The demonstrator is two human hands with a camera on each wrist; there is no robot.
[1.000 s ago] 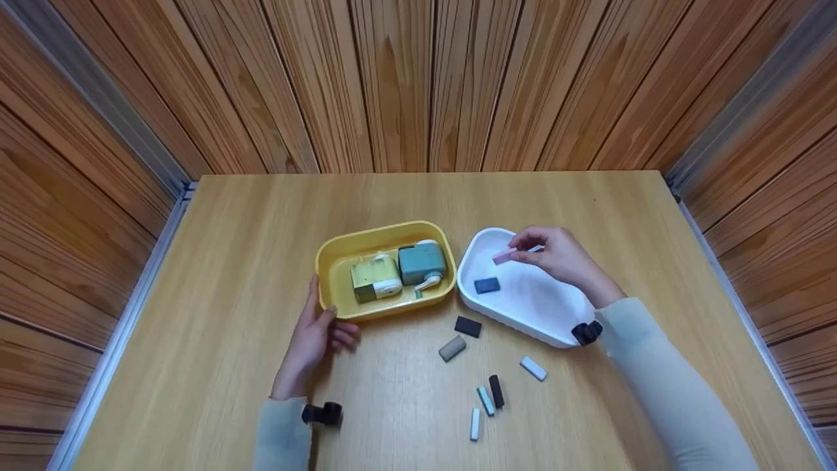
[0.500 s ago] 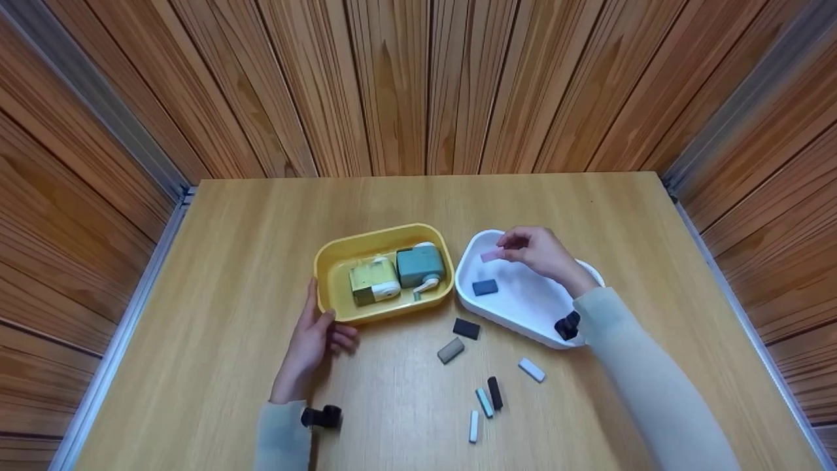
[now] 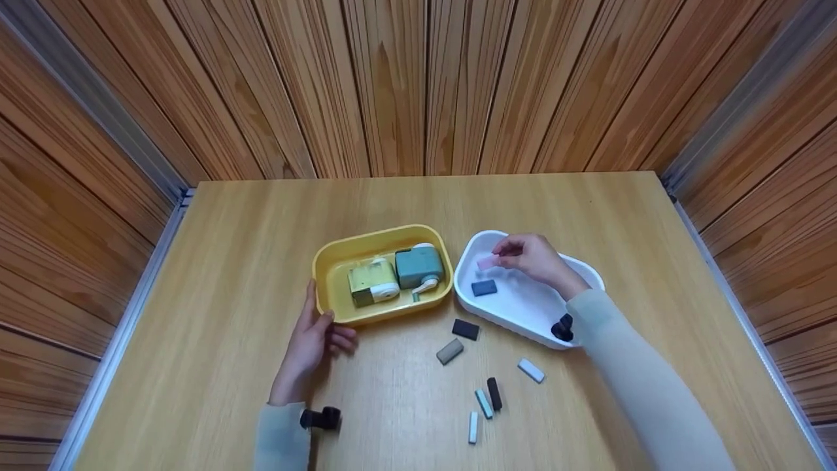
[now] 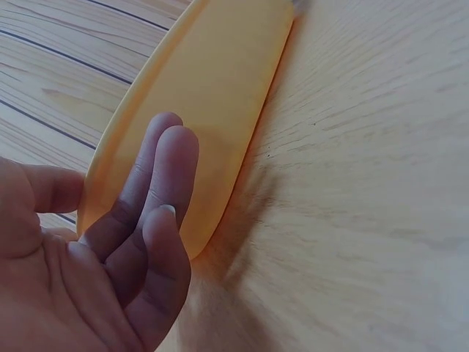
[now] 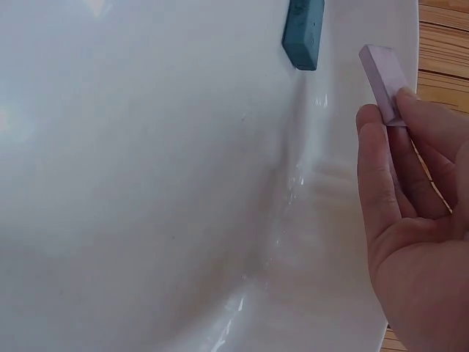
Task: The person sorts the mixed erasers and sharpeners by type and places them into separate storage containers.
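My right hand pinches a small pink eraser between thumb and fingertips, held over the far left part of a white tray. A dark blue eraser lies in that tray, just nearer me than the pink one. On the left, a yellow tray contains two crank pencil sharpeners, one yellow-green and one teal. My left hand holds this tray's near left corner with thumb and index finger. Its other fingers are loosely bent beside the outer wall.
On the wooden table in front of the trays lie a black block, a grey-brown block, a white block and several narrow blocks. The two trays stand side by side, nearly touching. Wood-panelled walls enclose the table.
My right hand has moved left over the white tray with the pink eraser, then slightly towards me. The left hand keeps its place at the yellow tray.
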